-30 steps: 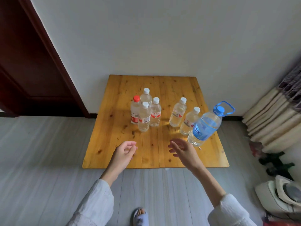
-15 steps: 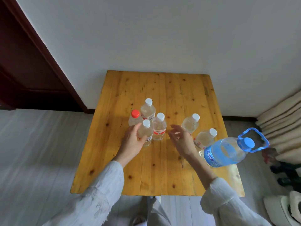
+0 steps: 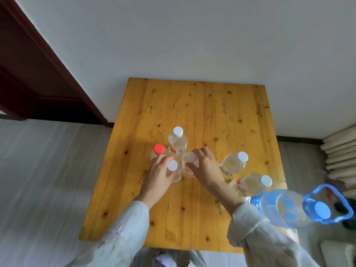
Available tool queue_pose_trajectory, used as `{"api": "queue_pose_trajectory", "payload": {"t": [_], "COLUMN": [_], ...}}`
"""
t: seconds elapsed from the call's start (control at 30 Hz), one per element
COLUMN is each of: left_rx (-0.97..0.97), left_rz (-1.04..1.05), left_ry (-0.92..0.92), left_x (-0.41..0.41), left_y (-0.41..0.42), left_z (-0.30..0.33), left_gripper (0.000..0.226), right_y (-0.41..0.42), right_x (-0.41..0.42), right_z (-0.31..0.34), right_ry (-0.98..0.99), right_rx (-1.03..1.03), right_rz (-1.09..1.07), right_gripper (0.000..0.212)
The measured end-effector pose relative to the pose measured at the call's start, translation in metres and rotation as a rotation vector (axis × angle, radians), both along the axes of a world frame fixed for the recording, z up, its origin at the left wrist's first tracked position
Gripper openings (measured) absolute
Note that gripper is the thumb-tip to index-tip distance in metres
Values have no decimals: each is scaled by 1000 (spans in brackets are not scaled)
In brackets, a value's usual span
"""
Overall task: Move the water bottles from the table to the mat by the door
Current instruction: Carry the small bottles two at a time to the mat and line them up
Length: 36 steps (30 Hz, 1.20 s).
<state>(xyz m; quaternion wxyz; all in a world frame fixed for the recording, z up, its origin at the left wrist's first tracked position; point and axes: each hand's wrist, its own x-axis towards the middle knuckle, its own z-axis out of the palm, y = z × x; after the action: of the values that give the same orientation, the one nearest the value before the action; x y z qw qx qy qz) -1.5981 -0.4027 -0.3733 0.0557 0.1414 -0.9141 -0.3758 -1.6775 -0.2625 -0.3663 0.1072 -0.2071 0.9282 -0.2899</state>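
Observation:
Several clear water bottles stand on a low yellow wooden table [image 3: 212, 116]. My left hand [image 3: 159, 177] wraps around a white-capped bottle [image 3: 172, 166] in the front of the cluster. My right hand [image 3: 206, 168] grips the white-capped bottle [image 3: 189, 160] beside it, fingers curled round its top. A red-capped bottle [image 3: 159, 149] and another white-capped bottle [image 3: 177, 141] stand just behind. Two more white-capped bottles [image 3: 234, 163] [image 3: 252, 184] stand to the right. A large blue-handled jug [image 3: 292, 208] stands at the table's near right corner.
A dark wooden door and frame [image 3: 38, 74] are at the left, with grey plank floor [image 3: 48, 180] before it. White wall is behind the table. Rolled pale bedding [image 3: 341, 149] lies at the right. No mat is in view.
The view has come closer over the table. My left hand keeps hold of its front bottle; my right hand moved left and closed on the neighbouring white-capped bottle.

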Motion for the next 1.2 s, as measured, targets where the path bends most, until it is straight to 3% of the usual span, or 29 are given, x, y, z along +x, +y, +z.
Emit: {"api": "queue_pose_trajectory", "payload": {"t": [0.23,0.43,0.63,0.83,1.2], "left_rx": [50,18,58,127,196], "left_rz": [-1,-189,-497,-934,-1568], "left_ry": [44,77,37,-15,-18], "left_x": [20,42,77,129,307], "left_y": [-6,-17,2,69,228], "left_z": [4,6,20,34,42], "left_gripper": [38,34,31,33,37], "right_y": [15,31,54,100,171], "right_x": [39,101,193,316,579], "right_z": [0,6,21,33,45], "right_ry": [4,-4,-31,-4,216], "right_rx": [34,-125,-242,-285,-314], "right_rz": [-89,-437,-717,-1043,-1614], "right_gripper": [42,44,39,33,26]}}
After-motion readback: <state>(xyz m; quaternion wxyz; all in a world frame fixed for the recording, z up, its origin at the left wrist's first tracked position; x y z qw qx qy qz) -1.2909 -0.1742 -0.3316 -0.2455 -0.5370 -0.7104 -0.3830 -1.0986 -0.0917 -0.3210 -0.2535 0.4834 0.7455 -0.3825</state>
